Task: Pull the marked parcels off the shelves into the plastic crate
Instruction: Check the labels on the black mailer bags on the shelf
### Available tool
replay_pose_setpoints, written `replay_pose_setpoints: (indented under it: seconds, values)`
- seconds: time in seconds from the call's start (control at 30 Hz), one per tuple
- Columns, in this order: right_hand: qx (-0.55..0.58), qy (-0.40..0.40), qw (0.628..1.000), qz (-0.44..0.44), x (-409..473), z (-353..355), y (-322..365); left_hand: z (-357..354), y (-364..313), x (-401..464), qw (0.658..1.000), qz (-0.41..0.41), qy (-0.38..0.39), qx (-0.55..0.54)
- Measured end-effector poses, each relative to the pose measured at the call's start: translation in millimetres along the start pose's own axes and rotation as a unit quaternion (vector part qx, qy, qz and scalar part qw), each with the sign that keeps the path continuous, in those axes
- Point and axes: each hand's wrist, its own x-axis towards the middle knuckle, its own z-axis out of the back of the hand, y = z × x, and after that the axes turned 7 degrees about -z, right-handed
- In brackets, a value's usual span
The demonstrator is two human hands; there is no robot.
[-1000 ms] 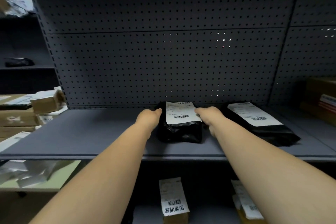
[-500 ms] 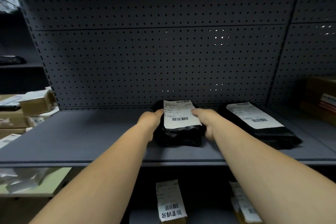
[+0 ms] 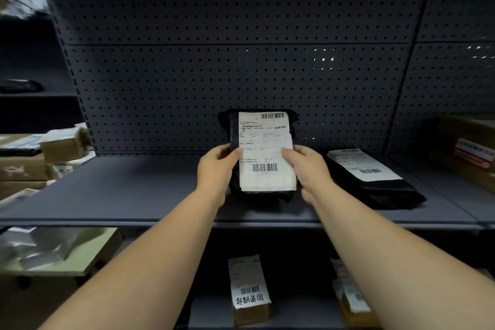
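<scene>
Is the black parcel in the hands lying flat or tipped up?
Tipped up: black parcel stands with its label facing the camera, both hands gripping its sides.

Pegboard back panel (image 3: 187,88) — grey, perforated, behind the hands. Cardboard boxes (image 3: 24,166) stacked well to the left of the left hand. Pale green cart (image 3: 88,252) — low, down to the left, carrying silver-wrapped packets (image 3: 40,246).

Black parcel (image 3: 263,153) with a white label, tilted upright above the grey shelf (image 3: 120,190), gripped at its sides by the left hand (image 3: 217,169) and right hand (image 3: 308,169). A second black parcel (image 3: 375,179) lies flat to the right.
</scene>
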Motion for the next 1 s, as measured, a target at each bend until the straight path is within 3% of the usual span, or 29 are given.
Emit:
replay_pose_setpoints:
  seconds: [0.5, 0.8, 1.0]
  values:
    - [0.004, -0.022, 0.997, 0.069, -32, 1, -2, 4, 0, -23, 0.998, -0.058, 0.004, -0.030]
    - [-0.036, -0.030, 0.999, 0.018, -12, -1, 7, -1, -5, -6, 0.999, -0.041, 0.010, 0.010]
    - [-0.071, -0.044, 0.995, -0.057, 12, -2, 7, -7, 1, 12, 0.998, 0.024, 0.017, 0.048]
